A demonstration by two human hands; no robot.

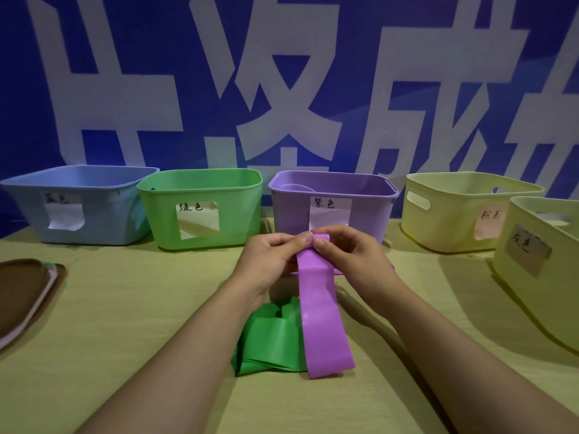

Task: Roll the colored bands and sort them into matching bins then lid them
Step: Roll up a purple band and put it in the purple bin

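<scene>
Here your left hand and right hand pinch the curled top end of the purple band at centre frame, fingers clamped on it; its long axis runs from there down toward the lower edge, over one crumpled green band on the tabletop. Five bins line the back: blue, green, purple, two yellow

Brown lid cut by left edge; near yellow bin cut right; blue bin label illegible.
</scene>
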